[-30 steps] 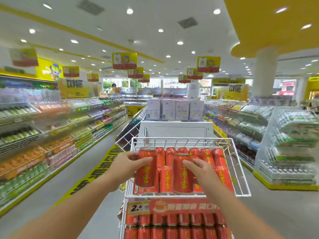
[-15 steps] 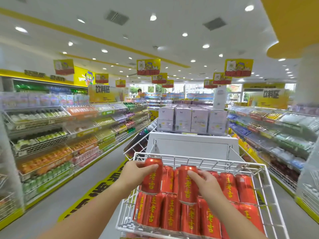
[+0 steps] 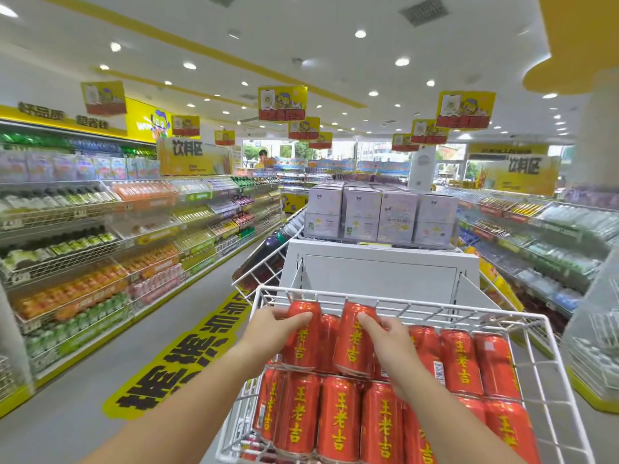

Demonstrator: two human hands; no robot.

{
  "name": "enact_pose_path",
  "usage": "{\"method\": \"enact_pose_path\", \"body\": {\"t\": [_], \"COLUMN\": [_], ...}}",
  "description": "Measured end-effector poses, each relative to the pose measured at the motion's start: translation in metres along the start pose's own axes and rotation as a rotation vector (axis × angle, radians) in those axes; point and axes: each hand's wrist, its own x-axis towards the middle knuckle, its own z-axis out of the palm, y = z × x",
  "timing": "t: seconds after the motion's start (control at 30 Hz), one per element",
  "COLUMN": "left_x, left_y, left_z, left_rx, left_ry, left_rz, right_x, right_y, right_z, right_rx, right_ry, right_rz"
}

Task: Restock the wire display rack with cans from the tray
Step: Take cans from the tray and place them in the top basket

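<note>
Left hand (image 3: 268, 329) curls round one red can (image 3: 301, 346), thumb across its front. Right hand (image 3: 392, 343) grips a second red can (image 3: 351, 343), fingers wrapped. Both cans are held in the far left part of the wire display rack (image 3: 435, 315), just above the near row of stocked cans (image 3: 338, 420); whether they touch it cannot be told. Far behind stand pale boxes (image 3: 361, 212).

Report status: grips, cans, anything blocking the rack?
Left grip holds a red can; right grip holds a second can. Both upright inside wire rack, among stocked cans. No obstruction seen.
</note>
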Motion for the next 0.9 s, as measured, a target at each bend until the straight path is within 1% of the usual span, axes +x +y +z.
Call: {"method": "enact_pose_path", "body": {"t": [0.1,0.17,0.27,0.4,0.47,0.63,0.8,0.9], "left_x": [0.007,0.010,0.013,0.013,0.013,0.013,0.012,0.009], "left_y": [-0.008,-0.010,-0.012,-0.010,-0.011,-0.016,-0.022,-0.017], "left_z": [0.003,0.006,0.007,0.006,0.006,0.004,0.004,0.005], "left_rx": [0.007,0.056,0.076,0.076,0.076,0.160,0.278,0.308], "left_ry": [0.010,-0.001,-0.043,-0.080,-0.060,0.017,0.087,0.106], "left_rz": [-0.010,-0.018,-0.033,-0.076,-0.069,-0.008,0.018,0.036], "right_x": [0.003,0.006,0.006,0.007,0.005,0.007,0.005,0.005], "right_y": [0.005,0.004,-0.002,0.008,0.010,0.002,0.001,0.002], "right_z": [0.003,0.006,0.009,0.010,0.013,0.012,0.011,0.010], "right_rx": [-0.058,-0.077,-0.116,-0.176,-0.204,-0.309,-0.346,-0.430], "right_ry": [-0.015,-0.038,-0.041,-0.048,-0.051,0.000,-0.031,-0.043], "right_rz": [-0.015,-0.010,-0.027,-0.019,-0.035,-0.112,-0.124,-0.137]}}
